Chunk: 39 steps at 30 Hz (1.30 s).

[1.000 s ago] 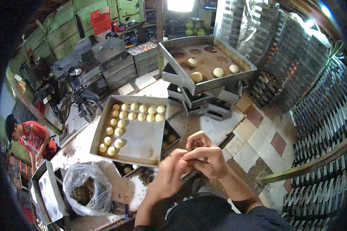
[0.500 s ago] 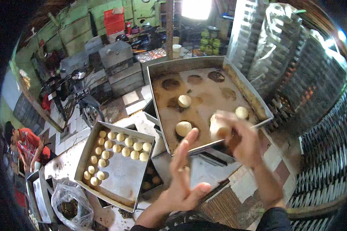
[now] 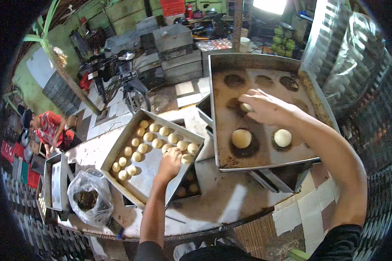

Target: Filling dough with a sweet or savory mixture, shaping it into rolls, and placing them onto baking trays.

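Observation:
My left hand (image 3: pixel 170 163) reaches into the smaller metal tray (image 3: pixel 105 160), its fingers closed over a dough ball among several pale dough balls (image 3: pixel 164 131). In the larger tray (image 3: pixel 269 167) to the right, my right hand (image 3: pixel 265 108) has its fingers round a small dough ball (image 3: pixel 246 107), partly hidden by them. Nearer the front of this tray lie two broader dough rounds: a yellowish one (image 3: pixel 241 138) on the left and a paler one (image 3: pixel 283 138) on the right. My right forearm covers part of the tray's right side.
A clear plastic bag with a dark filling (image 3: pixel 87 200) stands left of the smaller tray. More trays (image 3: pixel 56 180) sit farther left, near a person in a red shirt (image 3: pixel 54 126). A motorcycle (image 3: pixel 133 87) and metal boxes (image 3: pixel 174 48) stand behind; stacked racks rise at right.
My hands have parted: the left has gone into the smaller tray, the right onto a dough ball farther back in the larger tray. The view has swung left, and the front right dough round is uncovered.

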Tool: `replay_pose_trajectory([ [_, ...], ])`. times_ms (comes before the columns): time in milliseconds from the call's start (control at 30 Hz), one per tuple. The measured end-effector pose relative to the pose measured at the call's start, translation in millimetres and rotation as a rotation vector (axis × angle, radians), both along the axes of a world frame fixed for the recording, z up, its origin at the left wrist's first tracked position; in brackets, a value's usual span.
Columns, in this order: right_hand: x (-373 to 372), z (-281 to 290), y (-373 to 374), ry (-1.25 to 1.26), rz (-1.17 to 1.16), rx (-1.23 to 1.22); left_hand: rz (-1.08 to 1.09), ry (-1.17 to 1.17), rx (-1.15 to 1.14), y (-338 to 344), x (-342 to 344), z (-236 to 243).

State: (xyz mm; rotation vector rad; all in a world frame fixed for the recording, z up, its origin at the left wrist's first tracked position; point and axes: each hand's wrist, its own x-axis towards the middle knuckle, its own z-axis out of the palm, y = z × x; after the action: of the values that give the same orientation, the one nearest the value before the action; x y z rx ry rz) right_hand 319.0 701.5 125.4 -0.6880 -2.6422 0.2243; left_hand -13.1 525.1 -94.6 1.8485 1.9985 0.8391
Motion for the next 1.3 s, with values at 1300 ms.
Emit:
replay_pose_trajectory([
  [1300, -285, -323, -502, 0.064, -0.46, -0.267, 0.34, -1.635, -0.266, -504, -217, -44],
])
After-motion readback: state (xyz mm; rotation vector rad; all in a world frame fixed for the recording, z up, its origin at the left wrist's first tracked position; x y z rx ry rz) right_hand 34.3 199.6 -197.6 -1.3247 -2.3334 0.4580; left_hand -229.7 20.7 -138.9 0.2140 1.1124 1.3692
